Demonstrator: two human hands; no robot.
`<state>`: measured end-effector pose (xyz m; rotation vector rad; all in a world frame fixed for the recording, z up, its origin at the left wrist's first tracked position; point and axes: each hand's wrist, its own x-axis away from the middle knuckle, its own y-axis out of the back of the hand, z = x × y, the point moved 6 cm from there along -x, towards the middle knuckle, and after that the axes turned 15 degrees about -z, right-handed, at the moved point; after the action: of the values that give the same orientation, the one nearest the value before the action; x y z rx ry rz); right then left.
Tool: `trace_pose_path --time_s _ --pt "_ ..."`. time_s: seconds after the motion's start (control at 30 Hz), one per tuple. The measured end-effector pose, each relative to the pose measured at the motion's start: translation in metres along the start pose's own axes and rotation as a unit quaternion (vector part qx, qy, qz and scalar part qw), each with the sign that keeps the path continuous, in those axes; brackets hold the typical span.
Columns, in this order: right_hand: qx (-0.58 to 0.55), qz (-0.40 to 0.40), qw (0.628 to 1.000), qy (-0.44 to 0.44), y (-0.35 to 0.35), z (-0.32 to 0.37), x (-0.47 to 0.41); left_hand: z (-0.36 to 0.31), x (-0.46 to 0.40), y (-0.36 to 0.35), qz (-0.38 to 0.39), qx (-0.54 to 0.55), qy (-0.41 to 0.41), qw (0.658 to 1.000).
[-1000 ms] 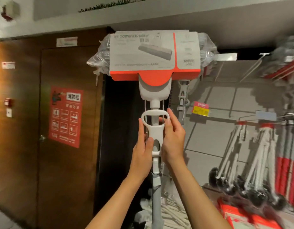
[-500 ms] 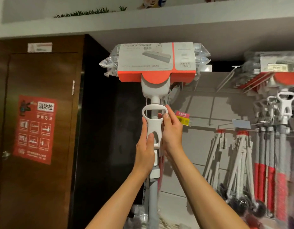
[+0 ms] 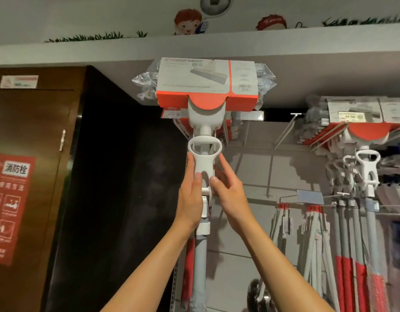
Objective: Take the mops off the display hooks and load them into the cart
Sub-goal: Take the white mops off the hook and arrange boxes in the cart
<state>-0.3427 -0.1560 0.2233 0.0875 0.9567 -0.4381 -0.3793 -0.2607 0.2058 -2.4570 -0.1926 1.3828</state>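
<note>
A mop stands upright before me, its head (image 3: 205, 82) at the top in a grey and orange card sleeve with clear plastic. Below the head is a white loop handle (image 3: 203, 163) on a grey pole (image 3: 199, 266). My left hand (image 3: 190, 199) grips the handle from the left, thumb in front. My right hand (image 3: 230, 194) holds it from the right, thumb on the front and fingers stretched up along its side. The mop's head is level with the top display hooks (image 3: 286, 129). No cart is in view.
More mops of the same kind (image 3: 365, 167) hang from hooks at the upper right, with red and grey poles (image 3: 343, 255) below them. A brown door (image 3: 37, 221) with a red sign (image 3: 10, 199) and a dark panel fill the left. A low soffit runs overhead.
My view has swung right and upward, so the door slid left and more hanging mops appeared. Both hands stay on the white handle; my right fingers have straightened somewhat.
</note>
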Motion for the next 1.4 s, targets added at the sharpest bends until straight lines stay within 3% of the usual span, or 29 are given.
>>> trace_pose_path --time_s 0.3,0.73,1.4 --pt "0.031 0.005 0.999 0.024 0.013 -0.025 -0.049 0.029 -0.037 -0.038 0.04 0.011 0.004 0.999" --pt "0.004 -0.049 0.995 0.083 -0.033 -0.045 -0.108 0.072 -0.113 -0.043 0.159 0.016 -0.023 0.987" --pt "0.012 -0.135 0.986 0.094 -0.085 -0.093 -0.191 0.13 -0.205 -0.047 0.184 0.091 0.027 0.978"
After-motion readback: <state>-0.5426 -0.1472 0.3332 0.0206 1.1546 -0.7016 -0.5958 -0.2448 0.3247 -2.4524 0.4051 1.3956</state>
